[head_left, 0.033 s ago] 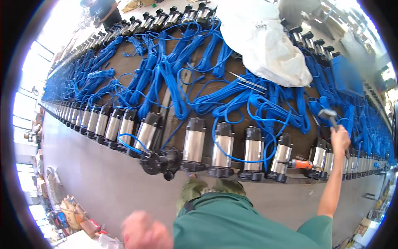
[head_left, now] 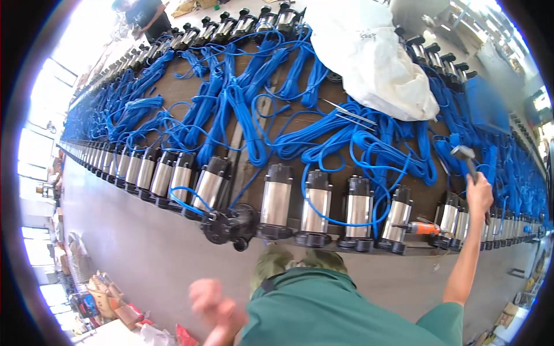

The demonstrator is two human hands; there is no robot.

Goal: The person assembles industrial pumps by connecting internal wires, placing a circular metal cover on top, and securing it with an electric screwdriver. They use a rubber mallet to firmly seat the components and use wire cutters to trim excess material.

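My right hand (head_left: 479, 195) is wrapped round the dark handle of a hammer (head_left: 463, 153), above the right part of the near row. The grey hammer head points away from me, over blue cable. Low in the view, my left hand (head_left: 216, 303) hangs over the floor beside my body, touching nothing I can see. Motion smears its fingers. Steel-and-black cylindrical pumps (head_left: 276, 202) stand along the near table edge. One pump (head_left: 222, 225) leans over with its black base toward me. An orange power tool (head_left: 423, 228) lies among the pumps, near my right forearm.
Bundles of blue cable (head_left: 245, 124) cover much of the brown table (head_left: 173, 86). A white sack (head_left: 392, 75) and thin metal rods (head_left: 355, 117) lie on them. More pumps (head_left: 245, 24) line the far edge. At the far left stands another person (head_left: 151, 17). Boxes (head_left: 128, 314) sit lower left.
My left hand has moved up and to the right, toward my body. The hammer, still in my right hand, appears slightly further right, as the whole scene shifts a little right.
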